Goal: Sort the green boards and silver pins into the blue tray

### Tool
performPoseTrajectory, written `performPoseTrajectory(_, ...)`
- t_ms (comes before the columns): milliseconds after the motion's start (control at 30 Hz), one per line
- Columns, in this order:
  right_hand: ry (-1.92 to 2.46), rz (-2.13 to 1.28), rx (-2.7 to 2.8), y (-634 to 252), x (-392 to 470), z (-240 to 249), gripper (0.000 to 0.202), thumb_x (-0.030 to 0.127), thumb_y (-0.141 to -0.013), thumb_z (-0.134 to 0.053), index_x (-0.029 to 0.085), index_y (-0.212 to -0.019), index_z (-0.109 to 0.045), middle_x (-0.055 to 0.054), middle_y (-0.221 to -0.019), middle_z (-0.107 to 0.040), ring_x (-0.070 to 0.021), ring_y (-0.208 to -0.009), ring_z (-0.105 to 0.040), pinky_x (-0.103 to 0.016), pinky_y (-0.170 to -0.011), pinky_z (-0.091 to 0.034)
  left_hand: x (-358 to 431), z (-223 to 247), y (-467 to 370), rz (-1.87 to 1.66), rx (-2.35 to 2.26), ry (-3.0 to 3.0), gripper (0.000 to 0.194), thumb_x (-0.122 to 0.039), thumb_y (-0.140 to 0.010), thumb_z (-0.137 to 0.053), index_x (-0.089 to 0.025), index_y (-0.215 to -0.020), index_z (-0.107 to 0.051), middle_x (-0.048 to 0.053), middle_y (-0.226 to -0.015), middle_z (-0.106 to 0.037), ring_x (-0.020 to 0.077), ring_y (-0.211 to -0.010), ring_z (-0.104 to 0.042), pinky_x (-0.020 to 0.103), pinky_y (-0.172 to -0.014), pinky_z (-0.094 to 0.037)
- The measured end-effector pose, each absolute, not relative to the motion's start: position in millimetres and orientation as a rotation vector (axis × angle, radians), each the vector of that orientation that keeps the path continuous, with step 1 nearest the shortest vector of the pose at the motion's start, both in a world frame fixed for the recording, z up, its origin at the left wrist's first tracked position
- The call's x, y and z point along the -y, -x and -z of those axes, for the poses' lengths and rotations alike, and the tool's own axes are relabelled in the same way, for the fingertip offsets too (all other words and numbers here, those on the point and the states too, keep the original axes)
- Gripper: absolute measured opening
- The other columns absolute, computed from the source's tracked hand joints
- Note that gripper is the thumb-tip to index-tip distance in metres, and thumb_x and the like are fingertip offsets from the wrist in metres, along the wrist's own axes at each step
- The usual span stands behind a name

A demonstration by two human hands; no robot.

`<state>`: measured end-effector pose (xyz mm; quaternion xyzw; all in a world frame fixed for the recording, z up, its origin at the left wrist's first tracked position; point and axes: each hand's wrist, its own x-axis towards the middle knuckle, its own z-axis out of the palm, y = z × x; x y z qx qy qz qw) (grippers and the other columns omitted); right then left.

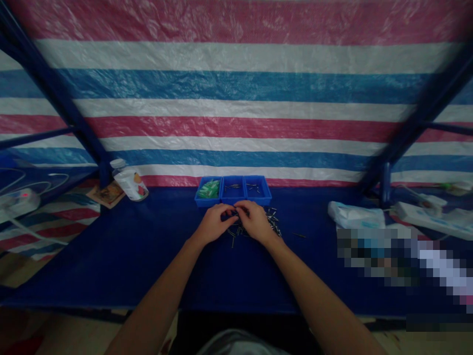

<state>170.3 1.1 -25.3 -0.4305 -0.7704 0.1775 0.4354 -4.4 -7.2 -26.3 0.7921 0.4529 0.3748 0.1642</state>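
Note:
Over a loose pile of thin, dark, shiny pin-like pieces [274, 222], my two hands meet close together. My left hand [214, 224] is closed, thumb and fingers pinched near the pile's left side. Facing it, my right hand [255, 222] is also pinched shut, its fingertips almost touching the left ones. Whatever sits between the fingertips is too small and dim to name. Just beyond the hands stand three joined blue bins: the left bin [207, 201] has green slender pieces [210, 188], while the middle bin [232, 180] and right bin [261, 198] contain a few thin pieces.
A white-capped bottle [131, 183] stands at the back left beside a brown packet [107, 193]. A tissue-like plastic pack [356, 216] lies at the right, near a white power strip [432, 219]. Blue frame posts rise on both sides, with a striped sheet [236, 108] behind.

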Motion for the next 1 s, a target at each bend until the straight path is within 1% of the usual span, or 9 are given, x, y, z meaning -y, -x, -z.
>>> performPoseTrajectory(100,1.045,-0.537,1.891,-168.2,1.5,21.9,0.017,0.019,-0.087,-0.058,0.021,-0.096,-0.072,-0.006,-0.094,-0.074,-0.0194,-0.086,-0.067,-0.033,-0.081,-0.049,6.2,26.3,5.5,-1.102,-1.299,-2.200,0.013,-0.029,-0.085,-0.066,-0.020,-0.093,-0.071,0.002,-0.084,-0.070,0.0169,-0.077,-0.063,0.030,-0.073,-0.046)
performPoseTrajectory(267,1.013,-0.621,1.845,-167.6,3.2,19.2,0.013,0.022,-0.085,-0.062,0.022,-0.093,-0.072,-0.003,-0.090,-0.075,-0.0176,-0.081,-0.067,-0.031,-0.078,-0.049,6.0,25.4,6.7,-1.088,-1.290,-2.136,0.011,-0.029,-0.083,-0.067,-0.021,-0.085,-0.073,0.001,-0.081,-0.073,0.0163,-0.072,-0.064,0.028,-0.069,-0.046)
performPoseTrajectory(367,1.006,-0.633,1.832,-167.9,3.3,19.8,0.018,0.026,-0.087,-0.062,0.022,-0.102,-0.071,-0.003,-0.087,-0.074,-0.0171,-0.079,-0.066,-0.031,-0.077,-0.048,6.4,25.5,5.2,-1.103,-1.289,-2.071,0.014,-0.031,-0.084,-0.064,-0.020,-0.084,-0.073,0.001,-0.077,-0.073,0.0149,-0.066,-0.062,0.027,-0.064,-0.045)
performPoseTrajectory(467,1.046,-0.567,1.826,-168.5,3.6,19.4,0.025,0.031,-0.090,-0.059,0.022,-0.111,-0.069,-0.003,-0.087,-0.073,-0.0176,-0.081,-0.063,-0.031,-0.077,-0.045,5.7,25.8,3.9,-1.242,-1.278,-1.897,0.017,-0.035,-0.080,-0.067,-0.018,-0.082,-0.071,0.002,-0.074,-0.072,0.0148,-0.064,-0.063,0.026,-0.060,-0.045)
performPoseTrajectory(567,1.085,-0.454,1.926,-169.3,3.7,18.1,0.022,0.032,-0.094,-0.053,0.020,-0.096,-0.072,-0.004,-0.088,-0.073,-0.0176,-0.083,-0.060,-0.033,-0.083,-0.040,4.1,25.2,4.7,-1.341,-1.232,-1.760,0.020,-0.036,-0.076,-0.070,-0.017,-0.083,-0.070,0.004,-0.077,-0.072,0.0157,-0.067,-0.064,0.026,-0.061,-0.046)
performPoseTrajectory(633,1.090,-0.440,1.998,-169.6,3.2,18.1,0.028,0.032,-0.097,-0.049,0.019,-0.084,-0.071,-0.004,-0.086,-0.072,-0.0164,-0.081,-0.059,-0.033,-0.084,-0.037,3.2,24.2,6.2,-1.369,-1.195,-1.756,0.019,-0.035,-0.075,-0.072,-0.017,-0.081,-0.071,0.006,-0.087,-0.073,0.0169,-0.075,-0.065,0.027,-0.065,-0.047)
performPoseTrajectory(733,1.098,-0.488,1.999,-169.3,1.7,19.0,0.029,0.031,-0.096,-0.051,0.018,-0.077,-0.068,-0.003,-0.083,-0.070,-0.0154,-0.081,-0.059,-0.032,-0.085,-0.036,2.8,22.2,7.7,-1.409,-1.151,-1.808,0.015,-0.032,-0.074,-0.073,-0.018,-0.078,-0.073,0.008,-0.097,-0.071,0.0181,-0.085,-0.064,0.027,-0.069,-0.048)
performPoseTrajectory(867,1.063,-0.610,1.898,-168.3,-0.8,18.8,0.024,0.031,-0.092,-0.057,0.020,-0.075,-0.068,0.000,-0.079,-0.069,-0.0154,-0.079,-0.059,-0.031,-0.083,-0.037,5.0,19.3,6.8,-1.397,-1.167,-1.826,0.014,-0.032,-0.074,-0.073,-0.019,-0.078,-0.074,0.006,-0.090,-0.070,0.0164,-0.078,-0.063,0.026,-0.063,-0.045)
performPoseTrajectory(1000,1.018,-0.786,1.798,-168.3,-2.0,16.5,0.024,0.032,-0.090,-0.056,0.020,-0.074,-0.069,0.000,-0.074,-0.069,-0.0150,-0.072,-0.059,-0.028,-0.073,-0.040,7.5,18.2,4.3,-1.342,-1.191,-1.838,0.014,-0.032,-0.075,-0.073,-0.018,-0.079,-0.074,0.005,-0.084,-0.071,0.0140,-0.068,-0.060,0.025,-0.059,-0.042)
